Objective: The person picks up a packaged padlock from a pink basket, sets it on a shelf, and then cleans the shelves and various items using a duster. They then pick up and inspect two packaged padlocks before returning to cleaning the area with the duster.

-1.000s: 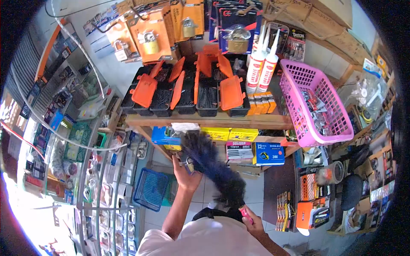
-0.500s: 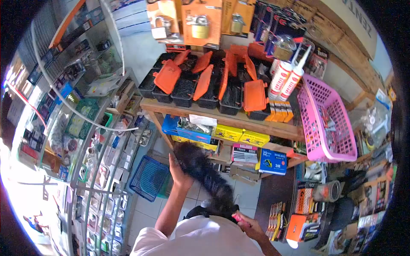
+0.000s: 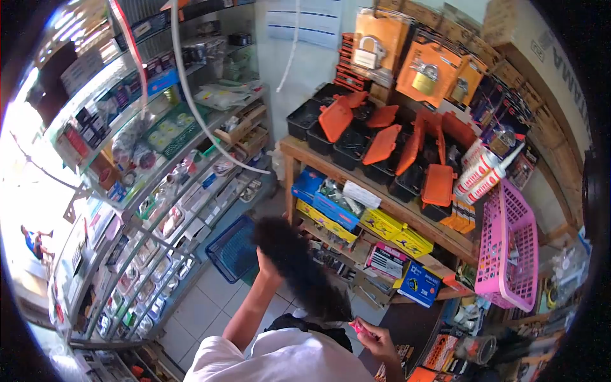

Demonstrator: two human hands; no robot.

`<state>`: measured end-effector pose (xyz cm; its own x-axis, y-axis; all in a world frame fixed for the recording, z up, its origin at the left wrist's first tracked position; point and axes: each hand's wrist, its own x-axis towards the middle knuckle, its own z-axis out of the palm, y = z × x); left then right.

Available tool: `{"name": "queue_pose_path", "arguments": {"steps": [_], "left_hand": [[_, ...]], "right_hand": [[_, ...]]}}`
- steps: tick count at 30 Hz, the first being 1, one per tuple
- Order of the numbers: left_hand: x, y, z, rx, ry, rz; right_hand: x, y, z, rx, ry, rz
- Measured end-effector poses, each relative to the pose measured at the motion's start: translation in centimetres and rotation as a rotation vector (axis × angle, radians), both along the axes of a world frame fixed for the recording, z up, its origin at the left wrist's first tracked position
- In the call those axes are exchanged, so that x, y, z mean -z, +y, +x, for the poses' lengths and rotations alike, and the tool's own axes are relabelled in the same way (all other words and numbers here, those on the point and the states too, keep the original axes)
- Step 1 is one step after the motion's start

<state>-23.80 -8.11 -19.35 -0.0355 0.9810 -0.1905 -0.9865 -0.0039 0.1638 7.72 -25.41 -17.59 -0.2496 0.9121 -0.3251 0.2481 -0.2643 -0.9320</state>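
Note:
A feather duster (image 3: pixel 296 267) with dark, fluffy plumes lies slantwise in front of my body. My right hand (image 3: pixel 377 340) is closed around its pink handle at the lower right. Near the far end of the plumes, my left hand (image 3: pixel 268 266) grips the duster from the left side; the feathers cover most of its fingers. Beyond the duster stands a wooden shelf (image 3: pixel 375 186), its top holding black bins with raised orange lids (image 3: pixel 382 145). Neither hand touches the shelf.
A blue basket (image 3: pixel 223 254) sits on the tiled floor (image 3: pixel 207 302) beyond my left hand. Glass display shelving (image 3: pixel 162 210) runs along the left. Sealant tubes (image 3: pixel 487 175) and a pink basket (image 3: pixel 506 254) are at the right. Packaged padlocks (image 3: pixel 425 77) hang above the bins.
My view has turned left, so the shelf and bins now appear farther right and lower. The duster stays between both hands, its far end slightly farther left in view.

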Motion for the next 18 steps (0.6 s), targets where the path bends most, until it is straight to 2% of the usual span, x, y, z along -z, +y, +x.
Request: {"name": "queue_pose_path", "arguments": {"steps": [1,2,3,4,5,6,8,10,12,13,15,16,18], "left_hand": [[-0.2,-0.4,-0.7,0.059,0.056,0.138],[-0.4,-0.7,-1.1,0.067,0.038,0.152],[-1.1,-1.0,-1.4,0.074,0.019,0.165],[-0.8,-1.0,-2.3,0.046,-0.081,0.036],[-1.2,-1.1,-2.6,0.063,-0.051,0.156],[-1.5,-1.2,-2.8,0.081,-0.02,0.275],[-1.6,-1.8,-3.1,0.084,0.069,0.337],[-0.2,-2.1,-3.5,0.099,0.154,0.393],[3.6,-1.5,-4.4,0.078,-0.151,0.258],[-1.0,-1.6,-3.1,-0.028,-0.043,0.066],[-1.4,-2.1,-3.0,0.013,0.036,0.135],[-1.7,-2.1,-2.9,0.028,-0.015,0.163],[-2.1,-1.8,-2.5,0.048,-0.067,0.188]], "right_hand": [[-0.2,0.5,0.0,-0.05,0.012,0.023],[-0.4,1.1,-0.3,-0.07,0.012,0.024],[-0.5,1.5,-0.6,0.012,0.028,0.005],[-0.7,1.9,-0.9,0.097,0.045,-0.013],[-1.3,2.4,-0.9,-0.03,0.04,0.02],[-1.6,2.6,-0.7,-0.044,0.04,0.023],[-2.1,3.0,-0.5,-0.095,0.018,0.043],[-1.5,3.2,0.1,-0.036,-0.048,0.038],[-1.9,3.3,-0.2,-0.042,0.061,0.008],[-1.9,3.3,0.1,-0.041,0.058,0.011],[-1.7,3.2,0.8,-0.091,0.029,0.085],[-1.6,3.3,1.1,-0.106,0.019,0.112],[-1.8,3.1,1.0,0.005,-0.017,0.074]]}}
